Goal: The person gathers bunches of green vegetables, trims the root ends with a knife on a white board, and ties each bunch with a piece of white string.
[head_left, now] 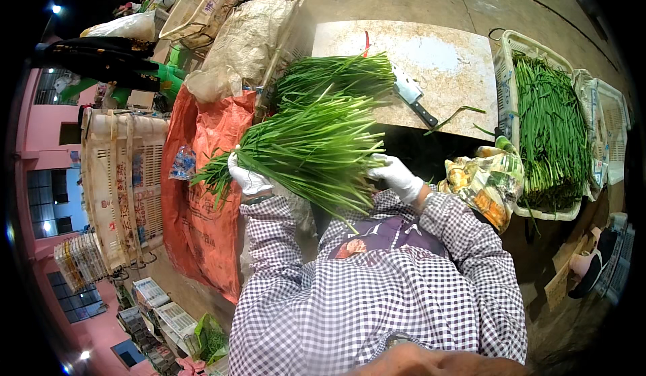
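A big loose bunch of green garlic chives [313, 151] is held in front of me, its pale stem ends toward the right. My left hand [249, 176], in a white glove, is closed round the leafy end. My right hand [398, 177], gloved too, has its fingers closed at the stem ends; the fingertips are partly hidden by the stems. Beyond, another pile of chives [330, 77] lies over the left part of a pale worn board [447, 63]. A cleaver [408, 87] with a black handle rests on the board, right of that pile.
At the right, a white crate [503, 83] is packed with chives; a patterned cloth bundle [488, 177] sits before it. An orange sack [202, 235] hangs at my left, with a covered basket [245, 36] behind it. Large plastic crates [114, 188] stand farther left.
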The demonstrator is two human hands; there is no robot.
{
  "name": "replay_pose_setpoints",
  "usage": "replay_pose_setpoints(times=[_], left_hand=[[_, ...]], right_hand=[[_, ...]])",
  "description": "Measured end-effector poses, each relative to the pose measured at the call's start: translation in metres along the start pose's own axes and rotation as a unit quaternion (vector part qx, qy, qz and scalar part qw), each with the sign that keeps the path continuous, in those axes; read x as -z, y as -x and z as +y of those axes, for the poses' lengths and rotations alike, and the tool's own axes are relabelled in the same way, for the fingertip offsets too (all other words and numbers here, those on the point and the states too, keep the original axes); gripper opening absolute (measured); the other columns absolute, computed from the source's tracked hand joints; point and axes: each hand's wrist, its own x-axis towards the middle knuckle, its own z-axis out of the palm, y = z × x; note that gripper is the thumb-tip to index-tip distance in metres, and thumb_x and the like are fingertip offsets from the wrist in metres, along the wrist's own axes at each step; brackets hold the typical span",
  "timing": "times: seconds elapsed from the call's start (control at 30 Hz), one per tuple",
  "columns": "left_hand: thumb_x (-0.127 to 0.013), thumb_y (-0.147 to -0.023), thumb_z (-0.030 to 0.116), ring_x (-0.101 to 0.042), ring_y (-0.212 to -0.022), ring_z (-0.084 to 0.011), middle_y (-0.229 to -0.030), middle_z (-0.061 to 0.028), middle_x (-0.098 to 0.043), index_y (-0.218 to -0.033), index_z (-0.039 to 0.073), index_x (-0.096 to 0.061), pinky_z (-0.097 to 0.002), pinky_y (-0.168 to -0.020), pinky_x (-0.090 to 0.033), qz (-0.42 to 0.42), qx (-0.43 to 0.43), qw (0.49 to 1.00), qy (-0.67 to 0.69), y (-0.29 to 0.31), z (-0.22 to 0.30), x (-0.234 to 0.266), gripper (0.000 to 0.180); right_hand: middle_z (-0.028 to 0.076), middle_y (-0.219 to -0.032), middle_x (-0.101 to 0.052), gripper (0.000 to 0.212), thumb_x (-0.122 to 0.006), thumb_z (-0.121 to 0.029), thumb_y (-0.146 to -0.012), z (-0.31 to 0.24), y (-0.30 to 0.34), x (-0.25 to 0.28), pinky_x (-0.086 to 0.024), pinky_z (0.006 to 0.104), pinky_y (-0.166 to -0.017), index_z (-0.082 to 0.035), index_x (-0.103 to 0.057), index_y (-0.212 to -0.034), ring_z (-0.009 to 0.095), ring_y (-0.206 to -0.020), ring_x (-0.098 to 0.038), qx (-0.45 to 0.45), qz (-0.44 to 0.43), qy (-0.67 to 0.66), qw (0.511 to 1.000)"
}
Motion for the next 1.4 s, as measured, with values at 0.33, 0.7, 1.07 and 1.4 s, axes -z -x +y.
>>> replay_pose_setpoints(times=[0.33, 0.7, 1.07, 1.4], left_hand=[[-0.045, -0.093, 0.026, -0.067, -0.092, -0.0342, -0.103, -0.0164, -0.069, -0.106, 0.006, -0.065, -0.0532, -0.083, -0.056, -0.095, 0.076, 0.992, 0.045, -0.014, 0.005, 0.010, 0.032], [-0.048, -0.089, 0.029, -0.065, -0.101, -0.0361, -0.113, -0.0158, -0.068, -0.109, 0.008, -0.067, -0.0556, -0.088, -0.053, -0.162, 0.013, 0.984, 0.067, 0.000, 0.007, 0.000, 0.034], [-0.049, -0.088, 0.029, -0.067, -0.098, -0.0361, -0.113, -0.0155, -0.068, -0.109, 0.010, -0.068, -0.0550, -0.085, -0.055, -0.167, 0.025, 0.984, 0.055, 0.016, 0.019, -0.009, 0.034], [-0.053, -0.086, 0.031, -0.067, -0.094, -0.0359, -0.110, -0.0151, -0.069, -0.108, 0.011, -0.068, -0.0542, -0.080, -0.057, -0.200, 0.035, 0.977, 0.062, 0.028, 0.019, -0.025, 0.034]], right_hand=[[0.011, -0.104, -0.070, 0.023, -0.066, -0.024, -0.081, -0.047, 0.021, 0.065, -0.050, 0.0401, -0.087, -0.009, -0.072, -0.098, 0.027, -0.099, -0.064, 0.057, 0.140, 0.663, 0.733], [0.004, -0.111, -0.064, 0.036, -0.062, -0.018, -0.093, -0.085, -0.015, -0.032, -0.050, 0.0284, -0.082, -0.002, -0.058, -0.125, 0.012, -0.096, -0.059, 0.056, -0.075, -0.008, 0.996], [0.009, -0.116, -0.064, 0.043, -0.067, -0.006, -0.086, -0.079, 0.001, -0.039, -0.051, 0.0322, -0.088, 0.000, -0.056, -0.127, 0.015, -0.099, -0.063, -0.033, -0.058, -0.067, 0.995], [0.002, -0.102, -0.067, 0.038, -0.065, -0.010, -0.087, -0.061, 0.000, -0.028, -0.049, 0.0262, -0.078, -0.003, -0.060, -0.124, 0.009, -0.085, -0.058, 0.020, -0.042, -0.036, 0.998]])
